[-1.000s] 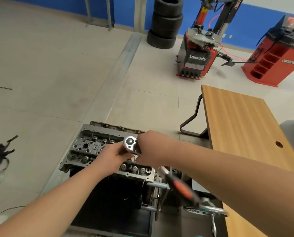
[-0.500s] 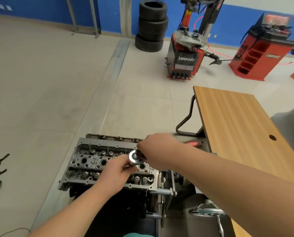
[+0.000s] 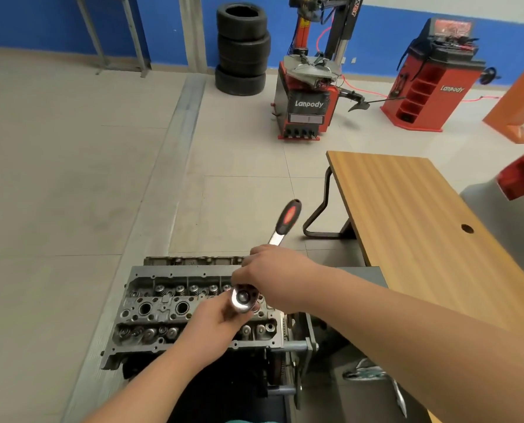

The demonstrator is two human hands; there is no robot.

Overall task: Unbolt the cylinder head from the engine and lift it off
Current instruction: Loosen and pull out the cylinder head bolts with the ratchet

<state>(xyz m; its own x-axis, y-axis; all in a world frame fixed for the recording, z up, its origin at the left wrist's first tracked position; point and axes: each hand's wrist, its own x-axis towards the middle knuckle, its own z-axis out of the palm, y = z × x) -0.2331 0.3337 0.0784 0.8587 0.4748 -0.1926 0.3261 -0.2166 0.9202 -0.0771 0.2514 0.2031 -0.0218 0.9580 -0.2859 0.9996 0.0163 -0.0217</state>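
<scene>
Head view, both hands' fingers (image 3: 239, 274) grasping ratchet (image 3: 244, 297) above cylinder head (image 3: 163, 306)

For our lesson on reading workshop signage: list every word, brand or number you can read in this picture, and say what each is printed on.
"Lanpody": white lettering on the red tyre changer.
"Lanpody": white lettering on the side of the red wheel balancer.
White lettering on the tyre changer's black arm: cut off, not readable.
Pale label plate below the tyre changer's brand: too blurred to read.

Tiled floor (image 3: 71, 178), stacked tyres (image 3: 242, 50), two red machines, wooden table (image 3: 407, 224) standing on it
</scene>
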